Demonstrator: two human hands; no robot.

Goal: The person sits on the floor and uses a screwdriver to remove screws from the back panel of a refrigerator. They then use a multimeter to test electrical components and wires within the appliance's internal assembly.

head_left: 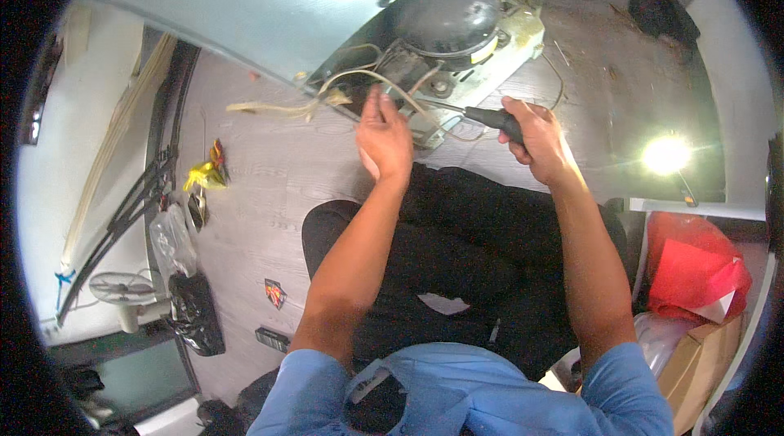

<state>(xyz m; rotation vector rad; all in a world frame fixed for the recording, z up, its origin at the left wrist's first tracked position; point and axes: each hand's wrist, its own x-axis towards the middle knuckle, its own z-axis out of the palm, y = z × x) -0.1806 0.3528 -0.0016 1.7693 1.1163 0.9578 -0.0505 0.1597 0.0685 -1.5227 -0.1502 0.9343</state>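
In front of me a black domed compressor (pixel 453 13) sits on a pale metal base plate (pixel 523 40), under the edge of a large light-blue cabinet panel (pixel 245 3). My right hand (pixel 535 138) is wrapped round the black handle of a screwdriver (pixel 492 118). Its thin shaft points left toward the parts beside the compressor. My left hand (pixel 384 138) is at the near left of the compressor, its fingers drawn together among the wires; what they hold, if anything, is hidden. A pale cable (pixel 392 83) arches over that spot, and loose wire ends (pixel 273 109) trail left.
A bright lamp (pixel 667 156) shines at the right, above a shelf with red wrapping (pixel 698 273) and a cardboard box (pixel 690 362). On the left are a small fan (pixel 126 289), a black plastic bag (pixel 196 318) and a yellow item (pixel 204 175). A dark object (pixel 663 15) lies at the far right.
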